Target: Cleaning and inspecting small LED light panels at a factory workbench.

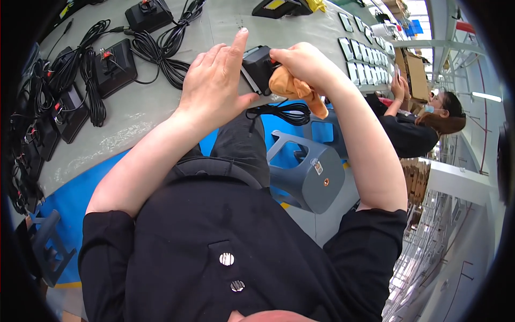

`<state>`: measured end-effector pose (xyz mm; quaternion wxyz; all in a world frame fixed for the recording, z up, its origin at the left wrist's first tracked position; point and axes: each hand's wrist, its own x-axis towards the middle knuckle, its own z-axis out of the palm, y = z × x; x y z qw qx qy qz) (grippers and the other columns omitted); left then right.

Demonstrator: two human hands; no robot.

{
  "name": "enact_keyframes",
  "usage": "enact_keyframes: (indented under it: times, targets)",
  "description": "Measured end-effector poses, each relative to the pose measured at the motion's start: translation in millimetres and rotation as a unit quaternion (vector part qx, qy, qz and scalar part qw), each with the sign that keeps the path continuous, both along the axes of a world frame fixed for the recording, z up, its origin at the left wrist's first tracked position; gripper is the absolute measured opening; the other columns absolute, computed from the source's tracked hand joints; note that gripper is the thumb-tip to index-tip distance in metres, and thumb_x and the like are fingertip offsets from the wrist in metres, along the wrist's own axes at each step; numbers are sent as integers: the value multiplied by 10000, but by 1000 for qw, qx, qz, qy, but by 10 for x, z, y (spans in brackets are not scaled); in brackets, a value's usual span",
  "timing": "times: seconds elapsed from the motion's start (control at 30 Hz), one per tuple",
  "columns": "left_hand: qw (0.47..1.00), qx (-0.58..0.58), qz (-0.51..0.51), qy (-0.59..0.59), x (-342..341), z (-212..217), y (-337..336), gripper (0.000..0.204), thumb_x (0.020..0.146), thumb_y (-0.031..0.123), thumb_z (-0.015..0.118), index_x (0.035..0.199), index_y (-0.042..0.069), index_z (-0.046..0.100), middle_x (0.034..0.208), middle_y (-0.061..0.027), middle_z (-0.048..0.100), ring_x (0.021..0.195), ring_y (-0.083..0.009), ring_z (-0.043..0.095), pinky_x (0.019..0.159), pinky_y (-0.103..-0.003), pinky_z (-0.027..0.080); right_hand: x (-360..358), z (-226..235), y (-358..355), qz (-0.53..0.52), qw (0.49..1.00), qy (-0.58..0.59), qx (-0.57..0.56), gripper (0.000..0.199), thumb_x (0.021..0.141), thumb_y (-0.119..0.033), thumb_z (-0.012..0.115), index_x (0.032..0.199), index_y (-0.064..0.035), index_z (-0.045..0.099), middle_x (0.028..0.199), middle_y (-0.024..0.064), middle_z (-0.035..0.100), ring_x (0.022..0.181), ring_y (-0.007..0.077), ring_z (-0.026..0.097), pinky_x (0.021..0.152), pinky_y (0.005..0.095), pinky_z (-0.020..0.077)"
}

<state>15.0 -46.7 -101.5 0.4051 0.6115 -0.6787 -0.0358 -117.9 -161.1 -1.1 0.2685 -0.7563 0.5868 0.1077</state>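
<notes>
My left hand (214,78) is open, with its fingers stretched out and its palm side toward a black boxy device (258,70). Its thumb reaches close to the device's near edge; whether it touches cannot be told. An orange cloth (292,86) is bunched in my right hand (310,64), whose fingers are closed at the device's right side. The thumb tip rests by a small red part there. A coiled black cable (284,112) lies at the table's edge just below the device.
Several black devices (115,67) with coiled cables (161,59) crowd the table's left side. A lamp with a yellow panel (276,6) sits at the far edge. Rows of small white-faced pieces (365,56) lie far right. Grey stools (308,172) stand below; another person (413,126) is at the right.
</notes>
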Motion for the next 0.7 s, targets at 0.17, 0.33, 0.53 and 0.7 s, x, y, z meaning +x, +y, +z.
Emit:
enact_keyframes:
  times: [0.17, 0.33, 0.53, 0.7]
  targets:
    - [1000, 25, -4, -6, 0, 9, 3, 1066, 641, 324, 834, 1441, 13, 202, 1149, -162, 552, 1154, -299, 520, 965, -393, 407, 73, -108, -40, 7, 1000, 9, -20, 427, 864, -377, 569, 979, 21, 671, 808, 140, 657, 688, 202, 613, 645, 347, 504]
    - [999, 33, 10, -11, -23, 17, 13, 1025, 644, 348, 828, 1416, 3, 247, 1159, -154, 553, 1146, -298, 523, 970, -400, 403, 120, -94, 8, -27, 1000, 13, 3, 389, 860, -344, 582, 960, 22, 670, 832, 141, 663, 713, 212, 633, 649, 348, 516]
    - [998, -8, 10, -67, -50, 36, 8, 764, 645, 371, 812, 1264, 63, 486, 1143, -109, 572, 1128, -262, 535, 953, -378, 414, 151, -115, -1, 0, 1000, 11, 19, 390, 884, -356, 561, 985, 11, 644, 863, 131, 659, 711, 198, 654, 606, 330, 537]
    - [996, -15, 23, -84, -114, 36, -82, 593, 671, 351, 793, 1164, 100, 577, 1116, -52, 598, 1107, -234, 547, 916, -381, 445, 172, 29, 44, 36, 997, 60, 15, 491, 920, -462, 482, 940, -2, 652, 706, 101, 633, 608, 175, 639, 562, 283, 520]
